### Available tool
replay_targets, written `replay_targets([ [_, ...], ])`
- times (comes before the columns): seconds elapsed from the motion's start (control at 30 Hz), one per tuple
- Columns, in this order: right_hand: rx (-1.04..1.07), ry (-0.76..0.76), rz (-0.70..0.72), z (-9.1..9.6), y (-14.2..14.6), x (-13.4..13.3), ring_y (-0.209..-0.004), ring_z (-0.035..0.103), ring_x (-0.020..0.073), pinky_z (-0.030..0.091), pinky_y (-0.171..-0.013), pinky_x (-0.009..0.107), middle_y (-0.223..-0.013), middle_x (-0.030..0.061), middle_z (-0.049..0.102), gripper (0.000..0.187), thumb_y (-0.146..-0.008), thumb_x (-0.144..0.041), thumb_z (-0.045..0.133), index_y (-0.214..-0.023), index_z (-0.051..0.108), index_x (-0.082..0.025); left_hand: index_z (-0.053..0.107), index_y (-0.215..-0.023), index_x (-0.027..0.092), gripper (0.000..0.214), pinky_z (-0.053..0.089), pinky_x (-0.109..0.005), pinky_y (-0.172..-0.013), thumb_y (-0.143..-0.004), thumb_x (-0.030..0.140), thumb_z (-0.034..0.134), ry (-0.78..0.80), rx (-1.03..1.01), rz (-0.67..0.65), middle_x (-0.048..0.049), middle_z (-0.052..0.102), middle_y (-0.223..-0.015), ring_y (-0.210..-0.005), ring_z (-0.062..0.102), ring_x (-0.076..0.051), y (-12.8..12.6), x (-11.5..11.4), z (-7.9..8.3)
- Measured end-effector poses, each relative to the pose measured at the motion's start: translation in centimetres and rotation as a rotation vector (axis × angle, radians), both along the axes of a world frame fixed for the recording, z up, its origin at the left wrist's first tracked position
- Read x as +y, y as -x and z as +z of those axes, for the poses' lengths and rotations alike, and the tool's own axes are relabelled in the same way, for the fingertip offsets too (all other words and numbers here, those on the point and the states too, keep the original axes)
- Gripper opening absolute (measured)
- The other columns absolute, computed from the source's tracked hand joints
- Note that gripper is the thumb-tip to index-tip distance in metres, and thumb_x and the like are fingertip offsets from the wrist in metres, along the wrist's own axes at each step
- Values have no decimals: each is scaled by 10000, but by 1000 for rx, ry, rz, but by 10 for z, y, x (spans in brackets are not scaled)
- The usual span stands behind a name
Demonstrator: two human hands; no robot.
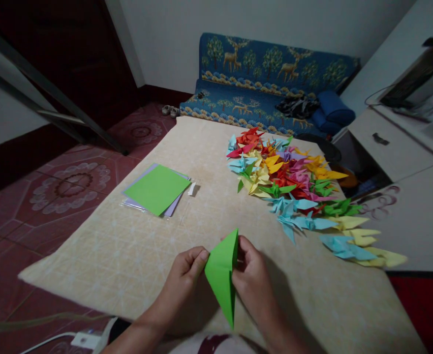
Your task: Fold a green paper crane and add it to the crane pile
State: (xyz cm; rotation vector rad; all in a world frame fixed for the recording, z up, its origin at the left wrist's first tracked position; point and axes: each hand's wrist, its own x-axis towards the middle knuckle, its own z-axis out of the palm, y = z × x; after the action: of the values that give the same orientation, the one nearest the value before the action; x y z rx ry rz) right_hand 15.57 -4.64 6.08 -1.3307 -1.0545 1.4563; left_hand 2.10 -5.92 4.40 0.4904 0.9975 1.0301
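A partly folded sheet of green origami paper (220, 270) is held up between my two hands, above the near part of the table. My left hand (189, 268) pinches its left edge, with the thumb on the near face. On the other side, my right hand (251, 275) grips the paper near the right edge; some of its fingers are hidden behind the fold. A stack of square paper (157, 189) lies to the left, a green sheet over purple ones. Many folded paper cranes (279, 172) in several colours crowd the table's right side.
The table (102, 260) has a pale patterned cloth. A small white paper piece (192, 189) lies beside the stack. Behind stands a blue sofa (238, 83); a white cabinet (404, 196) is at the right, and a metal ladder (57, 93) leans at the left.
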Motion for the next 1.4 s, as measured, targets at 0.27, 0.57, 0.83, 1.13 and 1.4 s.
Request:
replay_targets([
  [0.27,-135,50,-57,-3,3,-3,-667,625,176,471,-535,213,-728,-9,644,261,-639,-143,588,-891,571,-209,504,-618,154,392,359,-211,-542,-838,460,613,-170,213,-171,32,473,-554,-557,452,-107,2,5,-14],
  [0.57,-406,-2,108,0,-16,12,-746,644,162,471,-644,211,-815,3,674,299,-650,-66,536,-915,577,-199,449,-1334,251,480,437,-416,-986,-877,103,430,-860,773,-352,-129,384,-1428,-1265,435,-243,27,2,-4],
  [0.83,-664,13,243,17,-14,13,-633,581,138,359,-514,184,-682,-40,617,397,-603,-12,547,-948,564,-209,607,-1099,255,267,404,-466,-1039,-867,130,564,-1339,1259,-437,-90,264,-1510,-1347,335,-267,22,11,19],
  [1.13,-739,19,227,14,-16,10,-665,583,132,370,-567,188,-737,-23,613,258,-695,-52,510,-901,550,-201,670,-822,206,77,451,-497,-958,-773,149,685,-1328,1420,-503,-120,444,-1374,-1253,431,-314,31,20,24],
  [1.4,-937,13,230,3,-15,7,-778,630,174,404,-644,214,-830,31,671,388,-703,-95,578,-1075,569,-206,693,-884,207,123,550,-425,-798,-800,130,649,-1237,1507,-647,-107,567,-1252,-1045,584,-271,23,13,12],
])
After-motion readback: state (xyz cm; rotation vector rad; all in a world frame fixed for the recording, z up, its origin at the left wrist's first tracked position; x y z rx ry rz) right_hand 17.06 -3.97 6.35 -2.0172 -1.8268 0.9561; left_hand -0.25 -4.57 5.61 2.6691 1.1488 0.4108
